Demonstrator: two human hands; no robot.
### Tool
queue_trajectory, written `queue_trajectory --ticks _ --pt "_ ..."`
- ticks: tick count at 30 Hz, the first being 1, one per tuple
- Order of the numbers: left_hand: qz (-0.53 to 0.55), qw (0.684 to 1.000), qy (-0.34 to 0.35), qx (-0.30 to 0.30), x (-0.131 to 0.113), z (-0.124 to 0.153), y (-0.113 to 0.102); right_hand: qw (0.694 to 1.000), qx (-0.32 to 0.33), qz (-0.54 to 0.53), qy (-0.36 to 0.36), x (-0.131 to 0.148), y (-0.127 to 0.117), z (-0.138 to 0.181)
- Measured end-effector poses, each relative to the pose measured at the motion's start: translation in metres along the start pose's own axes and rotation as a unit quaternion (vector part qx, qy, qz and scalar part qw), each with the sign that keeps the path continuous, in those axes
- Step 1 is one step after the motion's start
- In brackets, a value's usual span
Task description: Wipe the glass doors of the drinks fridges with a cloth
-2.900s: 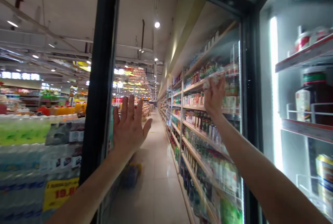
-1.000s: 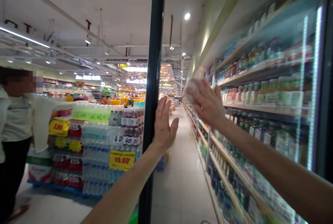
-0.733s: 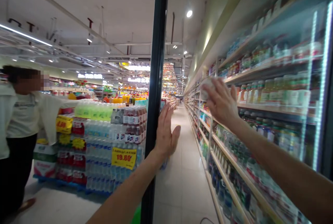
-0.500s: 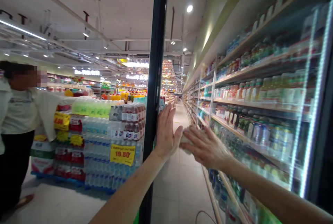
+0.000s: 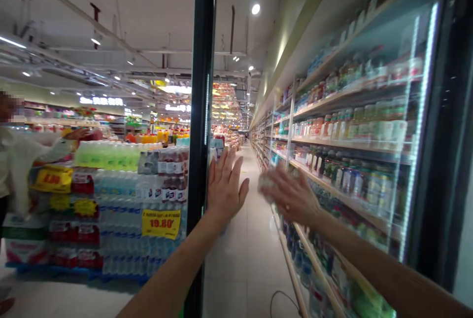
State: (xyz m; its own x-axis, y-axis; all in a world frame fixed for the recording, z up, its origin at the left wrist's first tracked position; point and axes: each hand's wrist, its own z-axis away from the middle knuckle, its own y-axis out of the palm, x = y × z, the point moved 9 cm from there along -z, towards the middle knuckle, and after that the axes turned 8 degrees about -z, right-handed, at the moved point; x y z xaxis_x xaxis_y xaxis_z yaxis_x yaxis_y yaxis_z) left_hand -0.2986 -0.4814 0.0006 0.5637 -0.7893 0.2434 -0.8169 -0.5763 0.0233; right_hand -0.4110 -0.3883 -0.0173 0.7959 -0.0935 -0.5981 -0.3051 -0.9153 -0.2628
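My left hand (image 5: 226, 187) lies flat with its fingers spread, just right of a tall black door frame (image 5: 203, 86). It appears to rest against the glass pane (image 5: 236, 259) beside that frame. My right hand (image 5: 293, 197) is a short way to the right, smeared by motion. A pale wadded cloth (image 5: 265, 183) shows at its fingertips, pressed toward the glass; its far side is hidden by the fingers. Behind both hands, or mirrored in the glass, run shelves (image 5: 347, 143) lined with bottled drinks.
Shrink-wrapped drink packs (image 5: 121, 209) are stacked at left on a blue pallet (image 5: 84, 273), with a yellow price sign (image 5: 161, 223) in front. A person in a white top (image 5: 22, 160) stands beside the stack, one arm stretched out. A dark cable (image 5: 275, 298) curves over the floor.
The view has swung right, so frame, stack and person appear further left. My right hand and its cloth have shifted slightly up relative to my left, which stays flat beside the frame.
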Motion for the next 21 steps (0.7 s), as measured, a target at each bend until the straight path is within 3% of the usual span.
queue_trajectory --ticks 2,4,5,7,9,10,11,13,15,16,18,21 --pt "-0.008 1.0 -0.011 0.011 -0.005 0.008 0.004 0.981 -0.102 0.057 0.156 -0.053 -0.024 -0.012" --pt "-0.007 0.999 -0.004 0.034 -0.019 0.021 0.008 0.96 -0.138 0.082 0.23 -0.073 -0.033 -0.012" --pt "-0.004 0.999 0.006 0.046 -0.027 0.029 0.011 0.966 -0.119 0.075 0.217 -0.066 -0.028 -0.008" --pt "0.002 0.998 0.026 0.06 -0.042 0.044 0.014 0.992 -0.035 0.031 0.117 -0.025 -0.006 0.008" --pt "0.008 0.998 0.03 0.06 -0.049 0.053 0.015 0.999 0.02 -0.016 0.02 0.013 0.009 0.035" --pt "0.011 0.998 0.03 0.057 -0.05 0.056 0.015 0.999 0.034 -0.027 -0.001 0.019 0.012 0.044" --pt "0.014 0.998 0.031 0.055 -0.05 0.057 0.015 0.999 0.029 -0.024 0.004 0.013 0.009 0.049" --pt "0.015 0.998 0.035 0.05 -0.048 0.056 0.015 0.994 -0.037 0.02 0.102 -0.029 -0.01 0.046" --pt "0.012 0.998 0.036 0.047 -0.047 0.054 0.015 0.959 -0.13 0.079 0.237 -0.076 -0.037 0.046" --pt "0.012 0.998 0.038 0.048 -0.047 0.053 0.015 0.944 -0.158 0.095 0.275 -0.087 -0.045 0.049" --pt "0.015 0.998 0.046 0.047 -0.048 0.052 0.015 0.951 -0.138 0.079 0.266 -0.08 -0.04 0.054" --pt "0.014 0.997 0.057 0.041 -0.05 0.053 0.014 0.994 -0.022 -0.005 0.107 -0.024 -0.01 0.066"
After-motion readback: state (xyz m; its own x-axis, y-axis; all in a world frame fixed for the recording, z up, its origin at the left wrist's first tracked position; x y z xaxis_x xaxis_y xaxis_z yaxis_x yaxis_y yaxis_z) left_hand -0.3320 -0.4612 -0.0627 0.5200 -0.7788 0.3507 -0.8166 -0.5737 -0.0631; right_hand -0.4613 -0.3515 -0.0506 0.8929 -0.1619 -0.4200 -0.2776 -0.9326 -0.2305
